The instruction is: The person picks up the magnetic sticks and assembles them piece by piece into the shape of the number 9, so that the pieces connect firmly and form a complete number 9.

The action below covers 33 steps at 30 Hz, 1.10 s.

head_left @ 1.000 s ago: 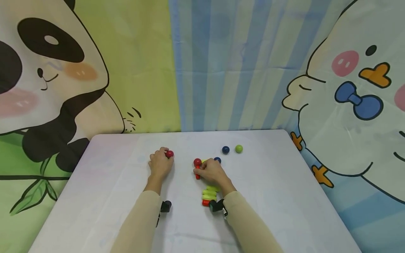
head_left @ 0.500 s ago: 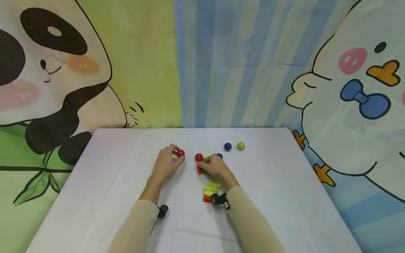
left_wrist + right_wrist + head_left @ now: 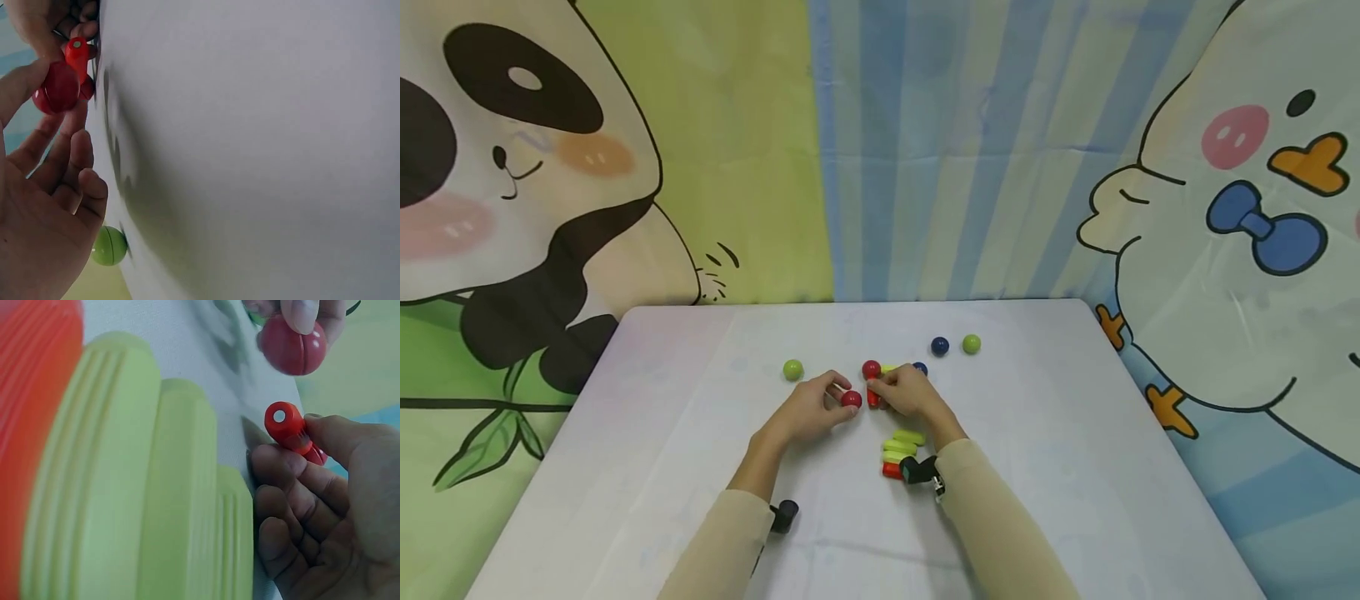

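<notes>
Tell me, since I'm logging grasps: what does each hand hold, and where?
Left hand pinches a red ball at its sides; right hand grips a red stick along its shaft.

Change noted, my left hand (image 3: 808, 414): carried its glossy red ball (image 3: 851, 399) rightward, now just beside the red plastic stick (image 3: 872, 398); round green ball (image 3: 792, 369) uncovered behind it.

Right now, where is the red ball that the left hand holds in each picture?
Head: red ball at table centre, at the left hand's fingertips.
Left wrist: top left, beside the red stick.
Right wrist: top right, under a fingertip.
Shared landmark: the red stick in the right hand.
</notes>
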### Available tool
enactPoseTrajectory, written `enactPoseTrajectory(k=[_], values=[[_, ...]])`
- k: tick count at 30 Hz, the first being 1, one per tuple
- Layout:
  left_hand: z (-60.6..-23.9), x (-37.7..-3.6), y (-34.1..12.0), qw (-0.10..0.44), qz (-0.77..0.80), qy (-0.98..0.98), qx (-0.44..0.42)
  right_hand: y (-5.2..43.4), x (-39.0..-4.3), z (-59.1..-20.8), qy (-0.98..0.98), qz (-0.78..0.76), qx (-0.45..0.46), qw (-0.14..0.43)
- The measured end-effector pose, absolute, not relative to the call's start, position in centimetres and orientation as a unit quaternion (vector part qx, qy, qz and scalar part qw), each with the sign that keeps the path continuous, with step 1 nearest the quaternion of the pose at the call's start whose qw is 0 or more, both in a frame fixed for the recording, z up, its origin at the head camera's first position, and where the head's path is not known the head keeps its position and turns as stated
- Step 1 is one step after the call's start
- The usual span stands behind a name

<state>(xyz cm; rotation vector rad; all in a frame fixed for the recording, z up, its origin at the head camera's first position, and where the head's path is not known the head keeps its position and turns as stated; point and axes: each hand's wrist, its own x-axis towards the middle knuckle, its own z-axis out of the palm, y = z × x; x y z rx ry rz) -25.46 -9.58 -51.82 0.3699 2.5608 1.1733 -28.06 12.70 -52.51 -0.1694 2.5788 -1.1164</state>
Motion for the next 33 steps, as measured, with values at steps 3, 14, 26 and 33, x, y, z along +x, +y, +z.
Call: enactPoseTrajectory(k=[3, 14, 26, 33], values=[[-52.1, -25.4, -9.4, 0.163, 0.407, 0.888, 0.14, 12.8, -28.2, -52.7, 0.905, -0.388, -0.067, 0.158], [-53.2, -25.2, -8.5, 0.156, 0.415, 0.877, 0.187, 12.6, -28.2, -52.7, 0.905, -0.389, -0.077, 0.157], [-53.9, -25.0, -8.3, 0.141, 0.444, 0.867, 0.178, 12.5, -28.0, -52.8, 0.901, -0.397, -0.071, 0.16], [-54.0, -25.2, -8.0, 0.126, 0.423, 0.877, 0.191, 12.6, -27.9, -52.6, 0.908, -0.385, -0.064, 0.151]])
